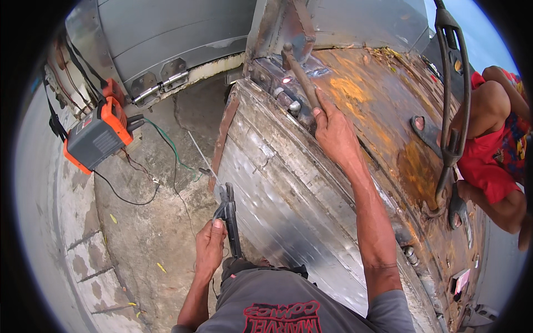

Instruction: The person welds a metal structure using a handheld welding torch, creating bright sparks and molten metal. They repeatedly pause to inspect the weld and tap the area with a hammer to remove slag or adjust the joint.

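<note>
My right hand point(337, 132) is closed round the handle of a hammer point(302, 80). The hammer's head is at the far end, by an upright steel post point(301, 28). Just below the head, a small weld spot point(286, 80) glows on the metal edge. In my left hand point(210, 243), held low in front of my body, is a black welding electrode holder point(231, 222). A thin welding rod point(200, 151) sticks out of it, pointing away to the far left. Part of the left fingers is hidden behind the holder.
An orange and grey welding machine point(101, 135) with cables stands at the left. A rusty steel deck point(383, 127) spreads to the right above a metal side panel point(277, 161). Another person point(494, 139) squats there behind a steel turnbuckle point(451, 94). A hinge point(161, 86) joins the far panel.
</note>
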The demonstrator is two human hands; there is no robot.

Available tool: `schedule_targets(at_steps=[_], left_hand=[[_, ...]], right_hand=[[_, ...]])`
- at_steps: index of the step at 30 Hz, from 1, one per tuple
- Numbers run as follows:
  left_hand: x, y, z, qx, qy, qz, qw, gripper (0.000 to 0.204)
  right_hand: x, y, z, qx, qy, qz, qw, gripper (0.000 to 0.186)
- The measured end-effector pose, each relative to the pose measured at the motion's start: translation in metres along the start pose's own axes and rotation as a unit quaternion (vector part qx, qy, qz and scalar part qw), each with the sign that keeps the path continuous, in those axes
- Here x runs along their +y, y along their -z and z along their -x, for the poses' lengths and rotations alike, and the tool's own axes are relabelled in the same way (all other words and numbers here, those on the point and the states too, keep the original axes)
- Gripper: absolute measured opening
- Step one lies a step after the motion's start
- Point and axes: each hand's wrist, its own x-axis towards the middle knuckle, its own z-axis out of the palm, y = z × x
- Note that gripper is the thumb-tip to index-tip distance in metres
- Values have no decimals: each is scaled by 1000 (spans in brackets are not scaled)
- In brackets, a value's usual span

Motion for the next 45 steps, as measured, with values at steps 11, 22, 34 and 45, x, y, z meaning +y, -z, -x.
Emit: schedule_targets(at_steps=[11,22,34,45], left_hand=[[3,2,1,2,-13,7,1000,56],[1,4,9,20,-16,26,999,54],[1,7,11,38,-46,11,998,55],[5,3,13,27,-46,24,998,56]], right_hand=[[18,-8,-10,44,31,53,997,55],[1,-14,-13,-31,44,92,994,57],[-9,-12,-44,-55,31,108,992,58],[7,-5,-45,-45,36,74,996,59]])
